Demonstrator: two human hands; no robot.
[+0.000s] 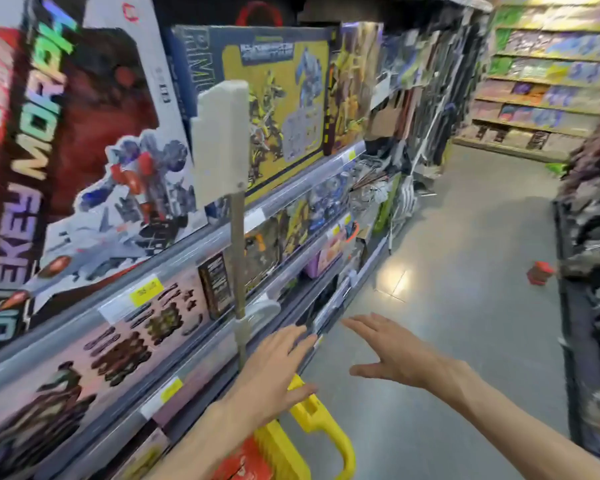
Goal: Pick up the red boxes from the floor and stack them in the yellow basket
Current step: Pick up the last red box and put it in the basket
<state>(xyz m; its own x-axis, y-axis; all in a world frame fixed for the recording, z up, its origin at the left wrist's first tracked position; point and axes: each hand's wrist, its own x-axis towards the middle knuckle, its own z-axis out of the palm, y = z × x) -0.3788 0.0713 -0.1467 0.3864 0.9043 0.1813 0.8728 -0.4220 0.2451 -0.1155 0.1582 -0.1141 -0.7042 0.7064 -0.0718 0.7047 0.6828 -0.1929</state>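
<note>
A red box point(539, 272) lies on the grey floor far ahead on the right, close to the right-hand rack. The yellow basket point(321, 429) sits low in front of me, its handle and rim showing, with something red point(246, 460) inside it. My left hand point(274, 370) hovers above the basket's handle, fingers spread and holding nothing. My right hand point(392, 351) is stretched out over the floor to the right of it, palm down, fingers apart and empty. The whole view is blurred.
Toy shelves point(194, 251) with large boxed sets run along my left. A rack of dark goods point(589, 237) lines the right side. More shelves point(548, 81) stand at the aisle's far end. Grey floor point(465, 237) stretches between them.
</note>
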